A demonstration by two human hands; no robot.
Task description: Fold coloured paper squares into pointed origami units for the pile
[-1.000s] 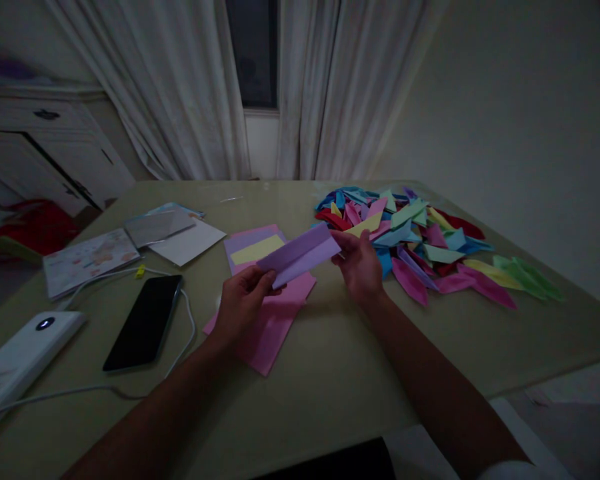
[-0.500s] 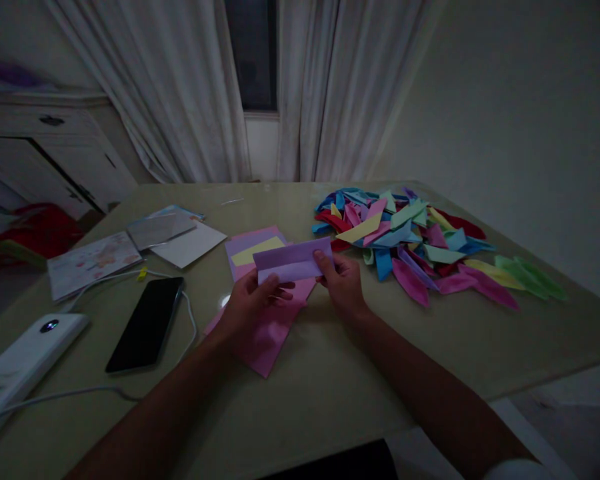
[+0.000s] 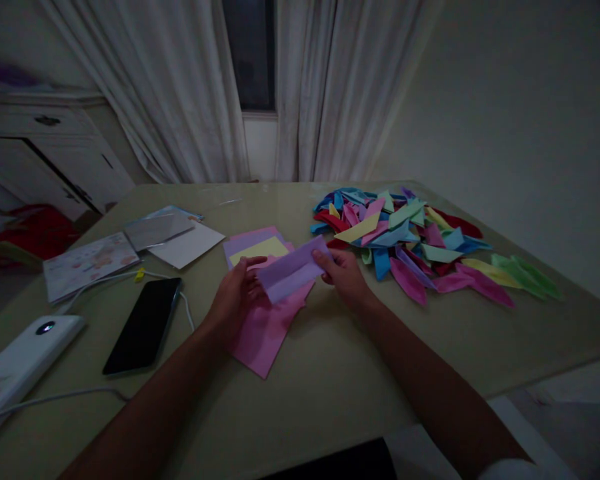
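Note:
A folded purple sheet of paper (image 3: 296, 270) with a lengthwise crease is held over the table, its left end tilted down. My right hand (image 3: 345, 273) pinches its right end, thumb on top. At the left end, my left hand (image 3: 235, 293) has its fingers parted beside the paper's edge; whether they touch it I cannot tell. Underneath lie pink sheets of paper (image 3: 263, 340). Just behind the hands are a yellow sheet (image 3: 260, 249) and a purple sheet on the table.
A heap of colourful folded paper pieces (image 3: 403, 220) covers the table's right rear. To the left are a black phone (image 3: 144, 327), a white power bank (image 3: 30, 347) with a cable, a floral card (image 3: 93, 263) and a white sheet (image 3: 190, 245). Curtains hang behind the table (image 3: 360, 373).
My left thumb and fingers have come off the purple paper's front and spread apart. The paper has tilted, left end downward, while my right hand keeps its pinch.

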